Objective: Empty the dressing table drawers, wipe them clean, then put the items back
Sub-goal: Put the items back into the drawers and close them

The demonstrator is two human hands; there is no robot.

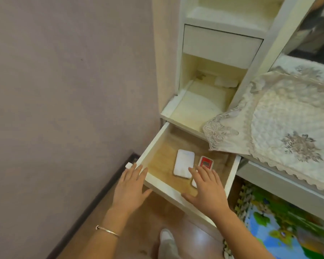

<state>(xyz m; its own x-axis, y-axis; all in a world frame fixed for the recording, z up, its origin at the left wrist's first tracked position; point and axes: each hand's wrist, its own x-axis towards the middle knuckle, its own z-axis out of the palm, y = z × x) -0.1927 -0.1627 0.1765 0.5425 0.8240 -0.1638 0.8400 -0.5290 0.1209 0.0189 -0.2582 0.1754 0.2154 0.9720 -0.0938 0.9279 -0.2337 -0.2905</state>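
Left hand (130, 186) lay flat and empty on the near-left corner of the pulled-out drawer (153, 146); right hand (207, 186), fingers spread, hovered over a white box (183, 165) and red card (205, 162). Advice: steady drawer, lift one item at a time.

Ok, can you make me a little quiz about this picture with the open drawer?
1. True or false: the open drawer is empty.
2. Which hand wears the bracelet? A) left hand B) right hand C) both
3. Fill in: next to the white box in the drawer lies a small ___ card.

Key
1. False: a white box, a red card and another partly hidden white thing lie inside.
2. A: it sits on the left wrist.
3. Red.
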